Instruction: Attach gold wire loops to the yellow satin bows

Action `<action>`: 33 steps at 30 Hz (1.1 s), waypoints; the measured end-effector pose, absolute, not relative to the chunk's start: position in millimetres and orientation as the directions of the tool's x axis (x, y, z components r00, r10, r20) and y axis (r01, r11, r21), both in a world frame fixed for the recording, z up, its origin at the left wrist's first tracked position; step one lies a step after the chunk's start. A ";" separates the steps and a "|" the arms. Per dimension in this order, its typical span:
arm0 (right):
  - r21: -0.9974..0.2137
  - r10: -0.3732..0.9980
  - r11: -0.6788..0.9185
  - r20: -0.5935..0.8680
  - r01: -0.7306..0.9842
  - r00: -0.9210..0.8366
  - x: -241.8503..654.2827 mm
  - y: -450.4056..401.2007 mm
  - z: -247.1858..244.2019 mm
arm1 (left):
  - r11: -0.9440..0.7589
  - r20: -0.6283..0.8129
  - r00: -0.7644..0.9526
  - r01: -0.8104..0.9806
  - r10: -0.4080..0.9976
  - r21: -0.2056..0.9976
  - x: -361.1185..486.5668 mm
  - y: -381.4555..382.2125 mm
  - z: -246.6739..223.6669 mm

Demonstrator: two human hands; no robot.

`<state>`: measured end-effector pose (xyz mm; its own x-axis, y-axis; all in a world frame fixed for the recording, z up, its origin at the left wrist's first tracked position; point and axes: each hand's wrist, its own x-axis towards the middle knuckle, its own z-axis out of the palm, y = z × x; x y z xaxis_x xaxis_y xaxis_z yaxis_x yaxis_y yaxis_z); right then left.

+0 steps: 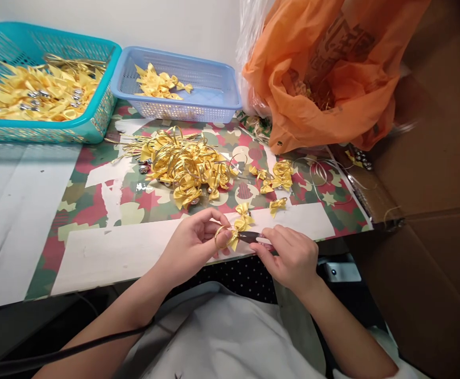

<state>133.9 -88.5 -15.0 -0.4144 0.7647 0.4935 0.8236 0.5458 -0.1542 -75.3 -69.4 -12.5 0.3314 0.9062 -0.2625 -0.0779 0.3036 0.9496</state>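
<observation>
Between the fingertips of my left hand (pixel 200 239) is a yellow ribbon bow (pixel 235 237) with a loop of gold wire (pixel 218 236). My right hand (pixel 289 255) is closed around a small pair of pliers (pixel 249 237) with dark jaws, whose tips meet the bow; whether they are snips or pliers I cannot be sure. Just beyond my fingers lies another yellow bow (pixel 244 209), and a further small bow (pixel 277 206) is to its right. A large heap of yellow bows with gold wire loops (pixel 190 163) sits ahead on the table.
A teal basket (pixel 113 79) at the left holds yellow ribbons and silver bells (pixel 34 100). Beside it a blue basket (pixel 214 100) holds several bows. An orange plastic bag (pixel 289 116) stands open at the right, near a cardboard box (pixel 431 173). Thin wire (pixel 322 176) lies loosely coiled there.
</observation>
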 end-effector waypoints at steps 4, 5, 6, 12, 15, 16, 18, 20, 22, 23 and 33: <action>-0.157 0.765 0.544 0.497 0.824 -0.410 133.6 -88.2 -14.2 | 0.302 -0.261 0.340 -0.074 0.904 0.951 -75.8 -68.7 -11.7; -0.157 0.765 0.543 0.497 0.825 -0.409 133.5 -88.3 -14.0 | 0.303 -0.261 0.341 -0.075 0.903 0.950 -75.6 -68.5 -11.3; -0.156 0.765 0.543 0.497 0.825 -0.410 133.5 -88.3 -13.8 | 0.303 -0.261 0.341 -0.077 0.903 0.950 -75.2 -68.4 -10.7; -0.158 0.764 0.546 0.497 0.823 -0.411 133.5 -87.8 -14.3 | 0.266 -0.218 0.360 -0.089 0.907 0.960 -73.4 -68.1 -9.6; -0.158 0.768 0.541 0.492 0.826 -0.409 134.2 -87.9 -14.4 | 0.276 -0.231 0.362 -0.077 0.903 0.958 -73.7 -67.7 -10.2; -0.158 0.767 0.542 0.493 0.825 -0.410 134.6 -88.1 -14.3 | 0.285 -0.241 0.363 -0.073 0.900 0.956 -73.8 -67.5 -10.3; -0.153 0.761 0.547 0.500 0.823 -0.413 135.4 -88.3 -13.9 | 0.308 -0.263 0.365 -0.070 0.893 0.949 -73.8 -67.1 -10.1; -0.140 0.754 0.552 0.506 0.822 -0.419 135.8 -88.5 -13.7 | 0.329 -0.282 0.367 -0.070 0.887 0.942 -73.5 -66.8 -9.2; -0.123 0.747 0.554 0.511 0.823 -0.426 135.8 -88.4 -13.6 | 0.349 -0.302 0.365 -0.068 0.881 0.935 -72.9 -66.4 -7.5; -0.115 0.742 0.556 0.515 0.823 -0.430 135.7 -88.2 -13.7 | 0.359 -0.313 0.364 -0.065 0.877 0.931 -72.6 -66.2 -6.5; -0.037 0.692 0.579 0.550 0.814 -0.467 139.6 -84.2 -12.5 | 0.418 -0.369 0.369 -0.060 0.853 0.906 -73.5 -64.9 -5.8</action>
<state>139.6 -84.2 -12.5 -0.4670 0.6924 0.5500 0.8145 0.5790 -0.0374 -73.5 -64.9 -5.8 0.3695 0.8529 -0.3689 -0.0603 0.4181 0.9064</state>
